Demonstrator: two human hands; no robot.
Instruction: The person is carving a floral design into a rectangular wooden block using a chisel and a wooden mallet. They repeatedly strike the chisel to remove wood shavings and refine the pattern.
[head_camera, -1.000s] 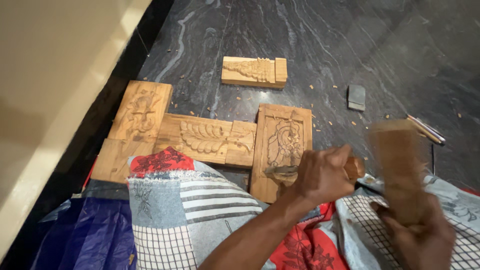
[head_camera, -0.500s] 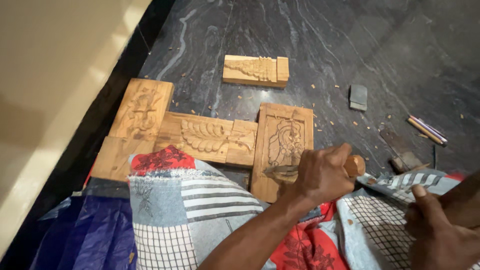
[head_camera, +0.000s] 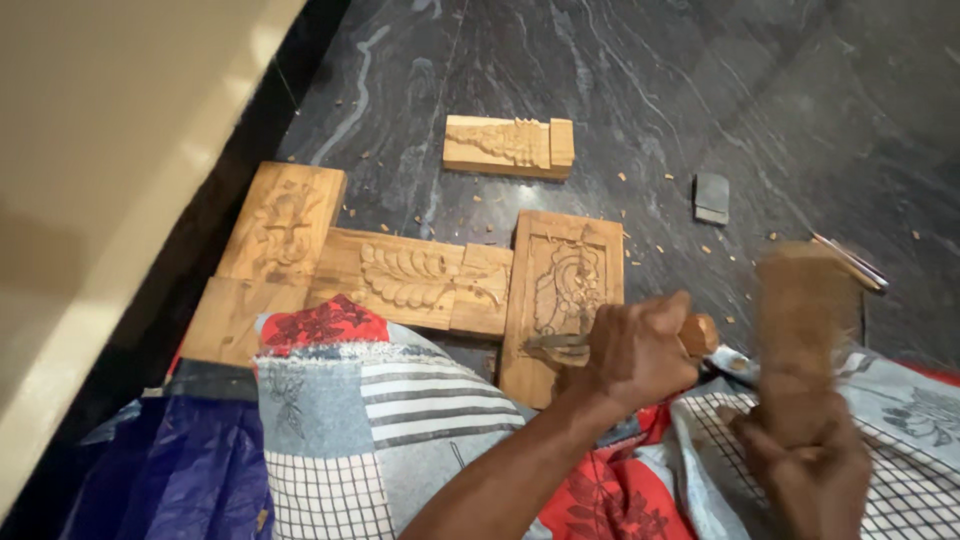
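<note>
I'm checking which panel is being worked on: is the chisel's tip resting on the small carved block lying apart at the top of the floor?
No: the chisel, gripped in the left hand, lies on the upright carved panel, well below the separate small carved block.

Dark marbled stone floor (head_camera: 620, 80), cream wall (head_camera: 110, 150)

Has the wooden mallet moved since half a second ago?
Yes. The right hand has raised the mallet again: blurred, its head now stands level with the carved panel, where before it had dropped out of view.
</note>
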